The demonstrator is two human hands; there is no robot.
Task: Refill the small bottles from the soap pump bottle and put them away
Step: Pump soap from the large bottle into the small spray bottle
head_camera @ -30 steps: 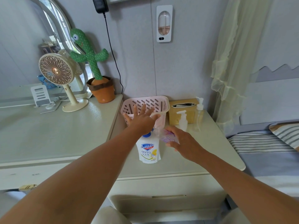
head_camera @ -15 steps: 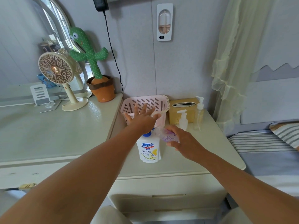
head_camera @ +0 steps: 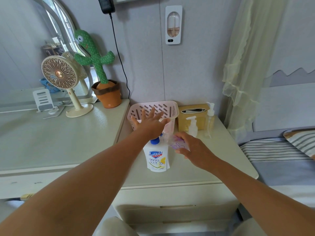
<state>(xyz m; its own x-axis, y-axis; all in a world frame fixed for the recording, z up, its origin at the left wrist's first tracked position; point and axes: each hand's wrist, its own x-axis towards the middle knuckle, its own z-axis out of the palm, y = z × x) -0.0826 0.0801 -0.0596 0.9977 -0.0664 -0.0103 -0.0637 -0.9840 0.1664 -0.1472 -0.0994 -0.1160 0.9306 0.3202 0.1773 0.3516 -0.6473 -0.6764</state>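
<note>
On the nightstand [head_camera: 221, 159] the soap bottle [head_camera: 156, 159] stands in front, the basket [head_camera: 172, 106] behind it, the tissue box [head_camera: 202, 119] right of the basket, a short bottle [head_camera: 192, 127] and a tall bottle [head_camera: 210, 122] before the box.

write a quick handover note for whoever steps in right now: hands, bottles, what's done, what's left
Left hand: open, fingers spread, palm pressing on the pump head of the soap pump bottle, which stands upright on the nightstand.
Right hand: grips a small clear bottle with purple print, its mouth at the pump's nozzle.
A white pump bottle and a taller clear pump bottle stand outside the pink basket.
Done: first refill under way; fill level cannot be told.
Left: finish and close it, refill the other two if needed, put all away, probably in the basket.
</note>
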